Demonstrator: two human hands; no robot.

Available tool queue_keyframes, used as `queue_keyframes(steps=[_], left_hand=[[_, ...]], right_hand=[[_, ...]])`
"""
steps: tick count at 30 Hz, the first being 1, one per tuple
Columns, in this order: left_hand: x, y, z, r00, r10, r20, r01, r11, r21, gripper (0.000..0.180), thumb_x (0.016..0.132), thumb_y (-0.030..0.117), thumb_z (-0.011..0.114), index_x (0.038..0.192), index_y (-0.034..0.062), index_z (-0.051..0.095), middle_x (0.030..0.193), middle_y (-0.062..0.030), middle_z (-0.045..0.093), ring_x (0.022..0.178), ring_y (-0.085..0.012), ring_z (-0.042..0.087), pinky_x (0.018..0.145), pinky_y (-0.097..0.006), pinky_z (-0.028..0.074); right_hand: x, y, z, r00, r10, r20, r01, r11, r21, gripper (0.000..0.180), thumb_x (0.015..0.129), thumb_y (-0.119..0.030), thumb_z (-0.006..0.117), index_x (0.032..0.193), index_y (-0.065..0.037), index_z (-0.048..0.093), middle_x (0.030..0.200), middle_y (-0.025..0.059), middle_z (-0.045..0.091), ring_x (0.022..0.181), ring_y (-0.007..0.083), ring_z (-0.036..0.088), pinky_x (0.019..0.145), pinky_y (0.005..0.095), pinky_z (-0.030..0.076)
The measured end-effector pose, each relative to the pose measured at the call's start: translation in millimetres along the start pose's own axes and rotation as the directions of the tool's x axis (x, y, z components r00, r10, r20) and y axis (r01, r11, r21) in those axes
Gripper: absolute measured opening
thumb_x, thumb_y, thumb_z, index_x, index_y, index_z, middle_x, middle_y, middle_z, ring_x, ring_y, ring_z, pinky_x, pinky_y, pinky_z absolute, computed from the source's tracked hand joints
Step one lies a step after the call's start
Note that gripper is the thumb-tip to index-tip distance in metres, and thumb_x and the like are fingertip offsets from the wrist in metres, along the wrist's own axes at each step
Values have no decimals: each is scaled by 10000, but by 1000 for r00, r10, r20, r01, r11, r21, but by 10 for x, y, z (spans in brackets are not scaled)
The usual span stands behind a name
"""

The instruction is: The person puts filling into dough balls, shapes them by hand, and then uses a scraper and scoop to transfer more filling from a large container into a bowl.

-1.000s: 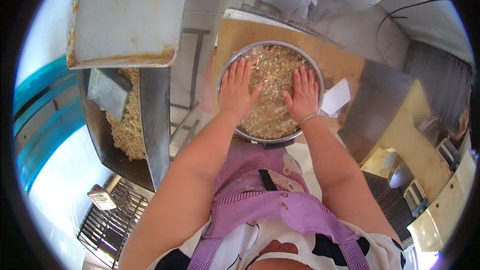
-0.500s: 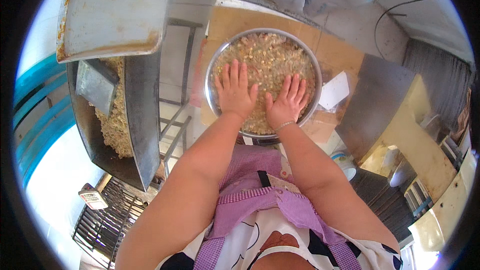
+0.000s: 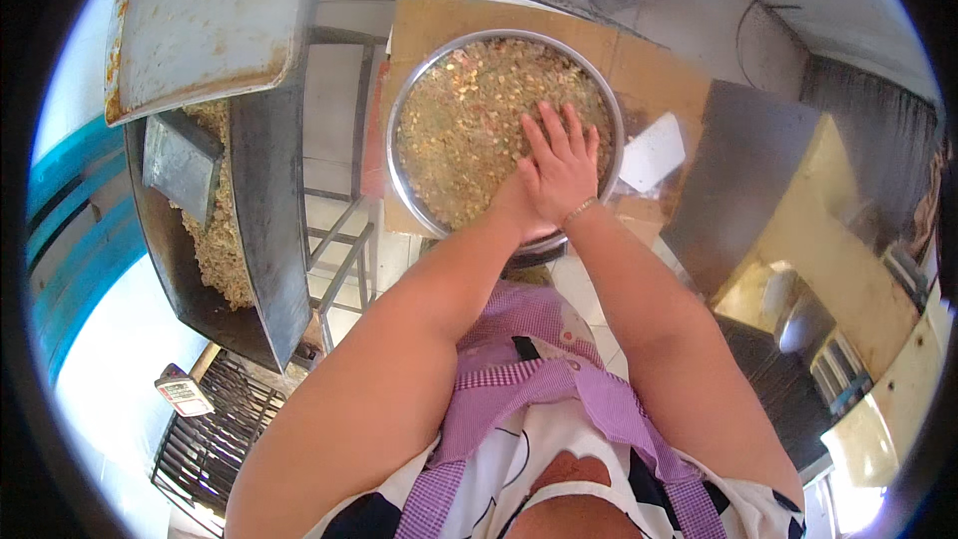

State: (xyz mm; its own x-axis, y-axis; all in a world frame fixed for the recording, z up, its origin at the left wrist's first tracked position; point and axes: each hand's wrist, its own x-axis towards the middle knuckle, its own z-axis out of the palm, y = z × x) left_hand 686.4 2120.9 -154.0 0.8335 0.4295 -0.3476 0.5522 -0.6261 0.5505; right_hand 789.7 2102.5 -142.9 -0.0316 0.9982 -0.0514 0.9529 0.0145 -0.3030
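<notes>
A round metal pan (image 3: 397, 160) holds a packed, crumbly mixture of grains and nuts (image 3: 469, 130). My right hand (image 3: 564, 165) lies on the right side of the mixture, its fingers stretched out and somewhat apart, with nothing held. Beneath it, near the pan's lower rim, is my left hand (image 3: 517, 208); the right palm covers its fingers, so I cannot see how they lie. The pan rests on a brown cardboard sheet (image 3: 424, 25).
On the left, a deep metal trough (image 3: 274, 240) holds more loose mixture and a metal scoop (image 3: 185, 165). A stained tray (image 3: 205, 25) overhangs its far end. A white scraper-like piece (image 3: 654, 152) lies right of the pan. A dark board (image 3: 738, 180) stands farther right.
My left hand has moved right and toward me, under my right hand. Both hands lay flat and apart on the mixture before. The view has shifted slightly.
</notes>
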Motion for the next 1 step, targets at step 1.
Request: queue_keyframes(steps=[1], left_hand=[[-1, 11, -26, 994, -18, 105, 19, 1000, -15, 652, 907, 364, 485, 1477, 89, 330, 1566, -133, 269, 1436, -333, 223, 1198, -431, 154]], right_hand=[[-68, -20, 67, 999, 16, 38, -16, 1000, -3, 581, 944, -435, 452, 1474, -206, 387, 1586, 45, 237, 1468, 332, 152, 1134, 626, 137]])
